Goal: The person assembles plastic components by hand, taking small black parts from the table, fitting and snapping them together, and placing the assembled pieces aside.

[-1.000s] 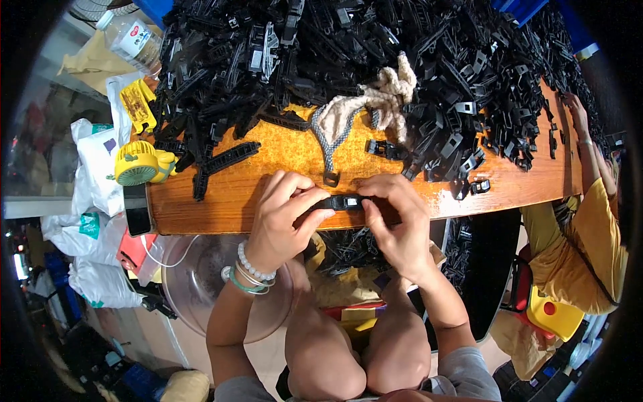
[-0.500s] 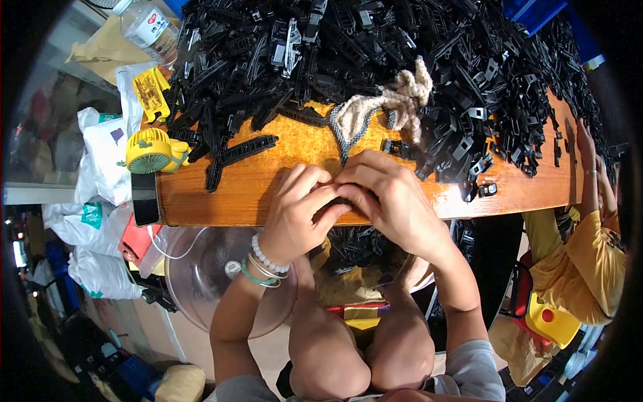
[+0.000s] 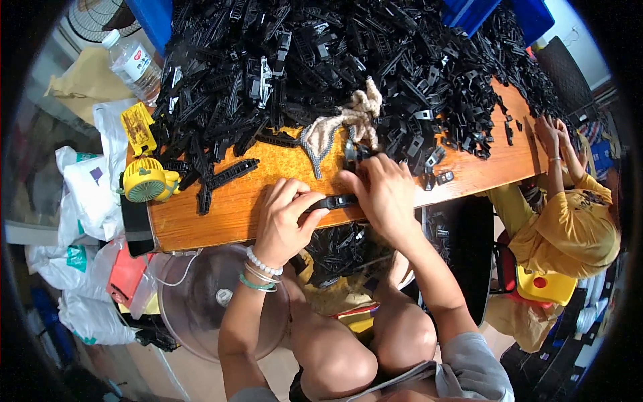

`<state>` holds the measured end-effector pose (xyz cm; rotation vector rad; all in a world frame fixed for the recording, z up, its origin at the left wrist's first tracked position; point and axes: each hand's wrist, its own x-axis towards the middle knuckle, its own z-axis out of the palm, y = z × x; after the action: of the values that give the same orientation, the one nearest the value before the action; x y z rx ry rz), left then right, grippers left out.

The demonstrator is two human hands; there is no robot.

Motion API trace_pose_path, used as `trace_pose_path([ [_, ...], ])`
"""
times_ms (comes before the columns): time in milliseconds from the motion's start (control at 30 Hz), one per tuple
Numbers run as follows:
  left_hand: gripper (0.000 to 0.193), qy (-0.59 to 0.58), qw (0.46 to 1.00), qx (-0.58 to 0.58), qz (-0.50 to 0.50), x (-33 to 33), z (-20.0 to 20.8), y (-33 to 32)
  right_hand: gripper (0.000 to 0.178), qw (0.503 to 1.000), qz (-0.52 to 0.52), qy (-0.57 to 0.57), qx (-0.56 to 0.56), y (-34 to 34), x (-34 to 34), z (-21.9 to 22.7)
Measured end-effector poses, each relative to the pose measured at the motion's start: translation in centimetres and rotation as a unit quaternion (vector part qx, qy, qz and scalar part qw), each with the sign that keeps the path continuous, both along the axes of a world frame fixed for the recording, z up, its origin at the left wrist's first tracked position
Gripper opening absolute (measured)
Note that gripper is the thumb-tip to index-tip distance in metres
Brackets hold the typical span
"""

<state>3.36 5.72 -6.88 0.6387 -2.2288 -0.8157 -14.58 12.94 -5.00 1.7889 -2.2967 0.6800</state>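
A slim black plastic part juts from my left hand, pinched between thumb and fingers at the table's front edge. My right hand is just to the right, palm down, with its thumb apart from the bent fingers. Those fingers reach small black clips beside a knotted beige cloth; their tips are partly hidden, and I see nothing held in them. Behind both hands a large heap of black plastic parts covers the wooden table.
A yellow handheld fan, a yellow plastic piece and a water bottle line the left side. Below the table stands a clear round tub. At right, a person in yellow sits with hands at the table edge.
My hands have parted. The left keeps the black part, now in plain sight, while the right has moved onto the small clips by the cloth. The whole view has shifted and tilted slightly.
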Motion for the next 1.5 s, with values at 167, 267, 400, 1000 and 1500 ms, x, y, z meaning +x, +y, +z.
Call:
trace_pose_path([
  [167,0.019,0.019,1.0,-0.001,-0.01,-0.1,-0.1,-0.3,0.027,0.999,-0.046,0.023,0.011,-1.3,0.9,0.0],
  [267,0.019,0.012,1.0,-0.002,-0.01,0.0,-0.3,-0.3,0.026,0.999,-0.03,0.03,0.002,-1.2,1.0,0.5],
  [400,0.018,0.012,1.0,0.012,-0.007,0.5,-0.3,0.0,0.024,0.932,0.063,-0.355,0.037,1.9,0.1,2.1],
  [1000,0.017,-0.054,0.997,-0.057,-0.006,-0.4,0.7,0.0,0.029,0.949,0.216,-0.226,-0.022,2.1,-0.9,0.5],
  [1500,0.021,-0.193,0.92,-0.33,0.085,-1.4,2.2,-6.5,0.028,0.995,0.076,0.024,-0.066,-1.4,-2.1,0.6],
])
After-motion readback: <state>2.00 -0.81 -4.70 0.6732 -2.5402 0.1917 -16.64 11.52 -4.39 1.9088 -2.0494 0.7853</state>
